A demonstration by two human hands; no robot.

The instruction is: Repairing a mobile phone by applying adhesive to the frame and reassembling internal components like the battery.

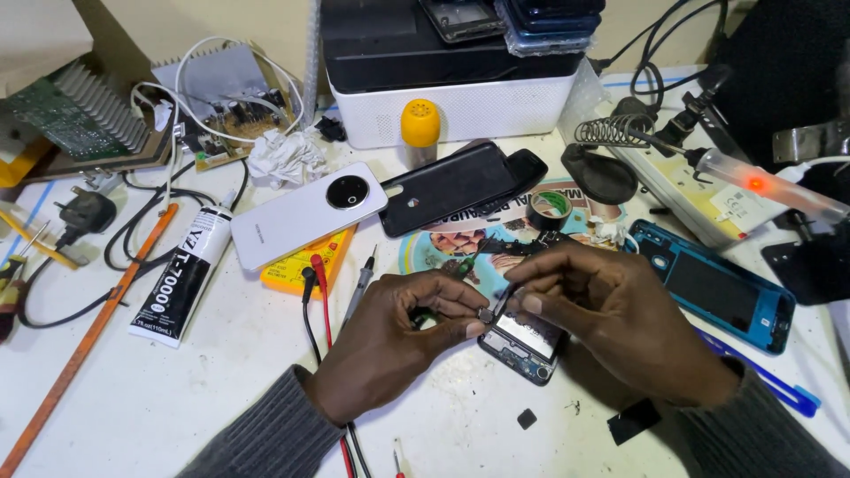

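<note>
White and scuffed, the cluttered workbench [159, 398] carries repair gear from edge to edge. At far left lie a green circuit board with a ribbed metal heat sink [75, 111] and a black mains plug [86, 212], with a long orange strip [88, 336] running diagonally below them. Next comes a black-and-white tube of adhesive [180, 273], then a white smartphone with a round black camera ring [305, 215] resting partly on a yellow multimeter [305, 265], whose red and black probe leads [317, 296] trail toward the person.

Near the middle, the left hand [390, 341] is curled, thumb and forefinger pinched on a small dark component just above an opened phone body with exposed internals [524, 341]. The right hand [611, 305] meets it there, fingertips closed on a thin metal tool, probably tweezers, whose tip touches the same spot. The work in hand looks like seating or lifting a tiny part on that phone; the next move would call for steady, fine pressure without slipping onto the board.

Farther right sit a roll of dark tape [551, 206], a coiled soldering-iron stand [611, 131], and a blue phone frame [717, 285].
</note>
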